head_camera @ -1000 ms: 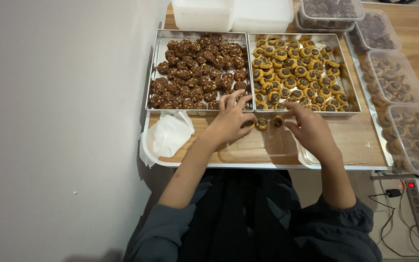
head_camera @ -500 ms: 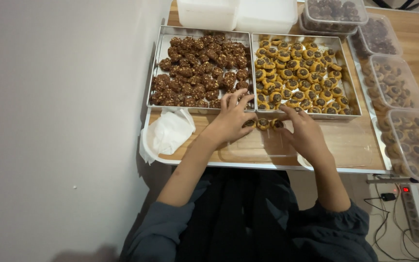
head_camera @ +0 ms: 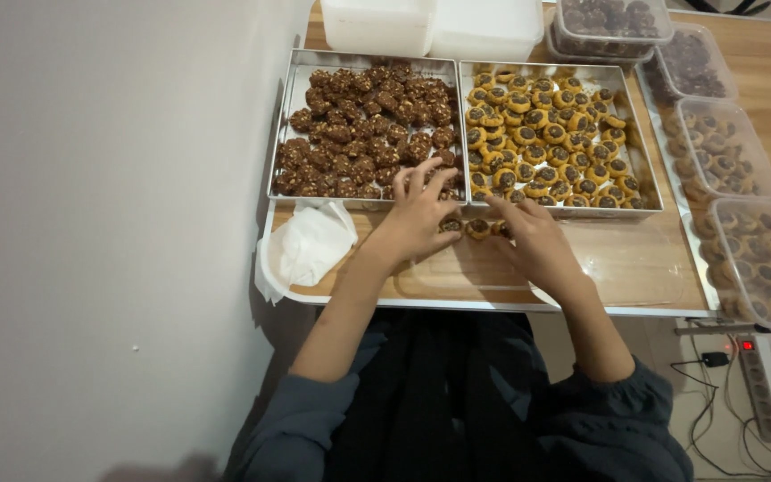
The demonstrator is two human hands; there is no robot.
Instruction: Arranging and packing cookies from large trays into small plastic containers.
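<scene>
on the wooden bench (head_camera: 760,67) by a plain pale wall (head_camera: 109,223), two metal trays sit side by side: left tray (head_camera: 283,134) w/ dark choc cookies, right tray (head_camera: 649,165) w/ tan choc-centred ones. left hand (head_camera: 417,219) and right hand (head_camera: 533,241) meet just in front of the trays, fingers spread, tips on a short row of small cookies (head_camera: 477,228); can't tell if either grips one. white tissue (head_camera: 310,250) lies at left, clear tubs (head_camera: 756,259) w/ cookies at right, power strip (head_camera: 765,384) on the floor.
</scene>
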